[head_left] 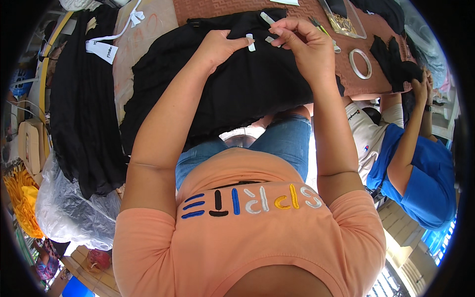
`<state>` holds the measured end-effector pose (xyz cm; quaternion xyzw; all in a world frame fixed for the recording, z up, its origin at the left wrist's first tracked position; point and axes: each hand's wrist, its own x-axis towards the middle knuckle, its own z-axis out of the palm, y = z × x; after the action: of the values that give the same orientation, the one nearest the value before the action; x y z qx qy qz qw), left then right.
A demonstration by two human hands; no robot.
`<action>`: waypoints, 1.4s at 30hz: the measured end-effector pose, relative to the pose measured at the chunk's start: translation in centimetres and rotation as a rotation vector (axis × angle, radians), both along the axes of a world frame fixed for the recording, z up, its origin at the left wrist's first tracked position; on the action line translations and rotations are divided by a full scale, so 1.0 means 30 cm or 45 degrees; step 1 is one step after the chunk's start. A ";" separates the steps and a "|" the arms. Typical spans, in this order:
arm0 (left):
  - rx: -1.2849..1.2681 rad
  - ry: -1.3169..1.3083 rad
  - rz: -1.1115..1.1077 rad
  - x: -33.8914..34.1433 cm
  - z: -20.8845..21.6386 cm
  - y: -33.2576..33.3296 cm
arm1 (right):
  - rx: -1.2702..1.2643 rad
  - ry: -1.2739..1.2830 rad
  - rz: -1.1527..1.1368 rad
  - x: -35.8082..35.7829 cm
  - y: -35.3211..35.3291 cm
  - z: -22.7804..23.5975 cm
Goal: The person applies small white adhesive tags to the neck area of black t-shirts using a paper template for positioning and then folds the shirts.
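Observation:
A large piece of black cloth (232, 84) lies over the table's front edge and hangs down above my lap. My left hand (215, 49) is at its upper part, thumb stretched over the cloth and the other fingers mostly hidden. At the thumb tip, a small white strip (251, 43) lies on the black fabric. To the right, my right hand (308, 44) is raised just above the cloth, thumb and index finger pinched together on a white tape (267, 18). One end of that tape sticks up past the fingers, and a short piece shows below them.
A tape roll (360, 64), snips (319, 25) and a clear box (346, 22) of small metal pieces lie right on the brown tabletop (222, 9). More black fabric (86, 109) hangs left, under a white tag (102, 51). At right a co-worker in blue (420, 173) handles black cloth.

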<state>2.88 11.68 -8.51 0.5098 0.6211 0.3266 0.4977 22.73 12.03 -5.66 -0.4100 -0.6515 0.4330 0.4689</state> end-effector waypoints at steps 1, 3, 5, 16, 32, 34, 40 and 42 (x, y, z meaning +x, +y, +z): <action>-0.003 -0.006 -0.004 0.008 0.021 -0.008 | -0.025 0.031 0.000 0.012 0.012 -0.004; -0.009 -0.027 -0.013 0.006 0.002 0.000 | -0.032 0.111 0.024 0.026 0.016 -0.006; -0.010 -0.055 -0.006 -0.027 -0.055 0.026 | 0.008 0.212 0.090 0.020 0.016 0.011; 0.094 0.043 0.106 -0.009 -0.057 0.007 | 0.001 0.079 0.154 0.000 -0.050 0.050; 0.091 0.115 0.023 -0.018 -0.075 0.023 | 0.008 0.245 0.251 0.024 -0.102 0.032; 0.089 0.070 0.013 -0.008 -0.057 0.016 | 0.070 0.180 0.152 0.031 -0.092 0.001; 0.067 0.031 -0.123 -0.006 -0.017 0.007 | -0.013 -0.024 0.177 0.016 0.041 0.030; 0.120 0.141 -0.161 -0.006 -0.015 0.012 | -0.057 -0.089 0.255 -0.049 0.124 0.071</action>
<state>2.69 12.04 -8.97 0.5882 0.5981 0.2948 0.4577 21.26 15.74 -3.52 -0.3679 -0.6954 0.4777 0.3910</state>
